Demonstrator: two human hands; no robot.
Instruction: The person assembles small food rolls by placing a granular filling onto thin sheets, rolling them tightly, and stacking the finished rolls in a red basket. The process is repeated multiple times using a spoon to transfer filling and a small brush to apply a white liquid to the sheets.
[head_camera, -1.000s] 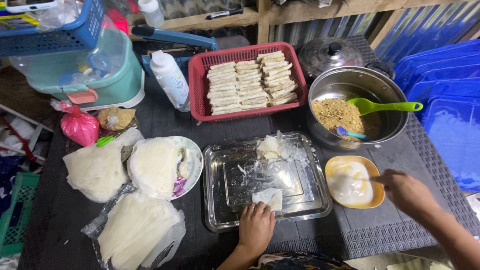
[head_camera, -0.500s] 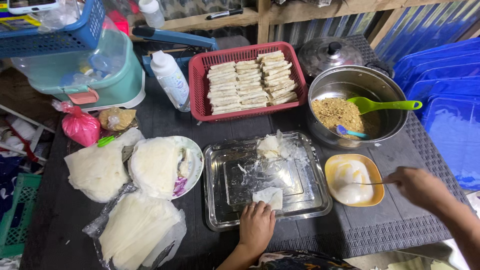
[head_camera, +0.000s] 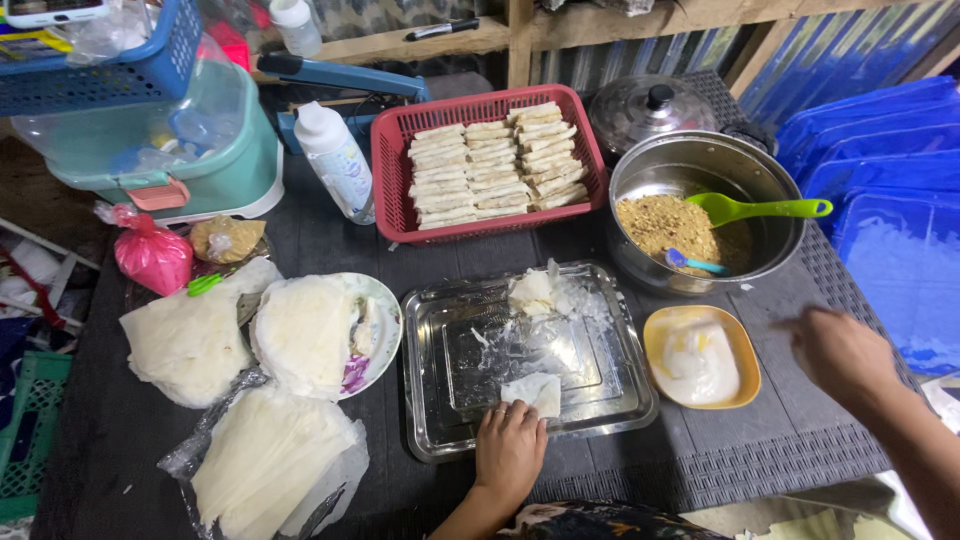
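My left hand (head_camera: 508, 451) rests on the near rim of a square metal tray (head_camera: 440, 420), with its fingertips on a small folded white wrapper (head_camera: 535, 392). My right hand (head_camera: 840, 352) hovers right of a yellow bowl (head_camera: 735, 340) of white paste; its fingers are curled and blurred, and I cannot tell whether it holds anything. A scrap of torn wrapper (head_camera: 535, 292) lies at the tray's far edge. Behind the tray, a red basket (head_camera: 390, 170) holds several rows of rolled wraps (head_camera: 495, 165). A steel pot (head_camera: 780, 180) holds brown filling and a green spoon (head_camera: 760, 209).
Stacks of round white wrappers lie on a plate (head_camera: 385, 300), in a bag (head_camera: 185, 340) and in plastic (head_camera: 265, 460) at the left. A white bottle (head_camera: 335, 160), a pink bag (head_camera: 150, 255), a teal tub (head_camera: 180, 150), a pot lid (head_camera: 650, 110) and blue crates (head_camera: 890, 200) surround the dark table.
My right hand has moved right, away from the yellow bowl. My left hand stays on the folded wrapper in the tray.
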